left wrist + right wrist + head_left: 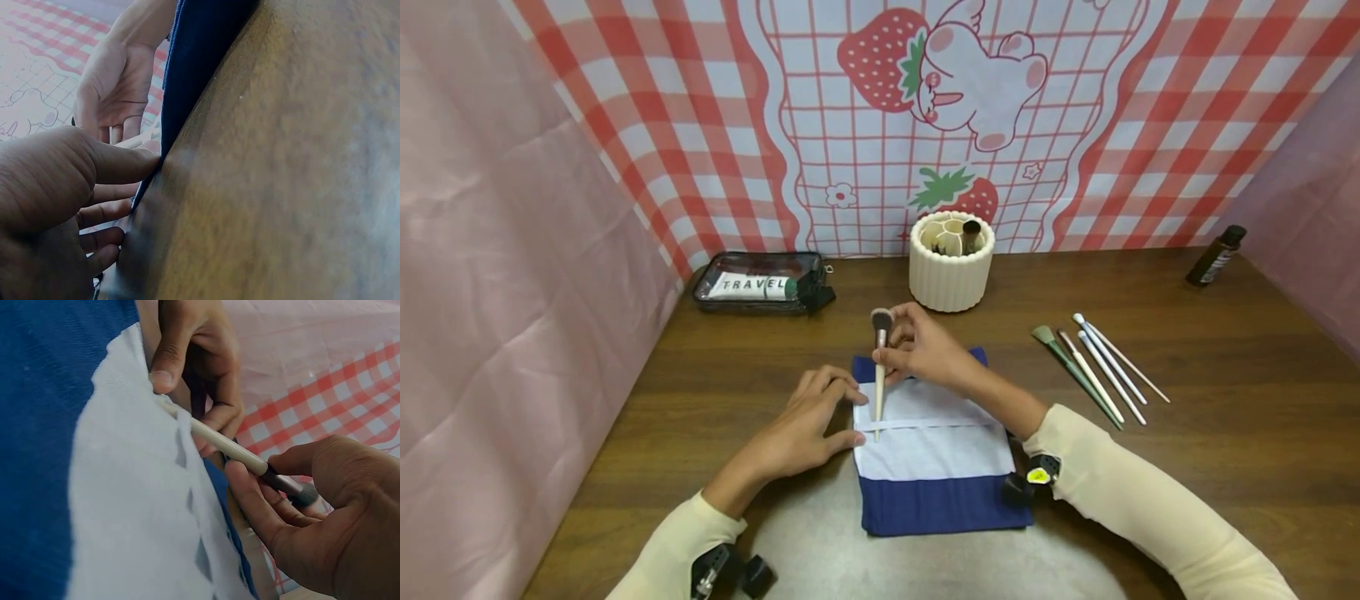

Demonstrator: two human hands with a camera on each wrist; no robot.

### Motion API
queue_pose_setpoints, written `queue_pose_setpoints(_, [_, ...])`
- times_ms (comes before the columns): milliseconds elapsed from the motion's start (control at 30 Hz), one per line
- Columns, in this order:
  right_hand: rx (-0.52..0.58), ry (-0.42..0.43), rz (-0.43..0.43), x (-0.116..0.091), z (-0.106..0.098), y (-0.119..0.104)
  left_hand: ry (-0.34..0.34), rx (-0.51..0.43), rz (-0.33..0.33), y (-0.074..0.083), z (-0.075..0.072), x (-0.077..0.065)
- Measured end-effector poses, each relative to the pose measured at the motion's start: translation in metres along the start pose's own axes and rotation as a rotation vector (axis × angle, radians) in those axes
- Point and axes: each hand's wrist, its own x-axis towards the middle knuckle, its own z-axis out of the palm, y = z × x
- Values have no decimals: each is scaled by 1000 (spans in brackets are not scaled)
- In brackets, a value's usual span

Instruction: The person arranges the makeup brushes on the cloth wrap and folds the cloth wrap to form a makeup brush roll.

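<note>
I have the right hand (922, 348) pinching a makeup brush (879, 392): slim cream handle, shiny brownish collar, dark bristles pointing far. Its near end passes beneath a white strap (943, 423), at the left of a white-and-navy cloth (936, 457) whose left edge my left hand (811, 425) touches, fingers spread.

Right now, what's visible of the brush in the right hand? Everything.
The makeup brush has dark bristles with paler tips, a brownish, metallic-looking ferrule and a smooth cream handle. Its bristles point away from the head camera. The right hand pinches it near the ferrule; the handle's end passes under the white strap across the navy-and-white cloth.
</note>
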Motion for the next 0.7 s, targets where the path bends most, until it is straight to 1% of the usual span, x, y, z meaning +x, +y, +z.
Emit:
queue_pose_setpoints(133, [-3,-33,28,-2,3,3,-5,-3,-5,0,0,0])
queue_pose_setpoints(400, [7,-108,50,-8,3,7,-17,-2,-12,1,0,0])
queue_pose_setpoints(500, [-71,-140,46,-10,1,6,-12,0,-7,2,0,0])
queue_pose_setpoints(700, [-314,-190,34,-14,1,5,-5,7,7,1,0,1])
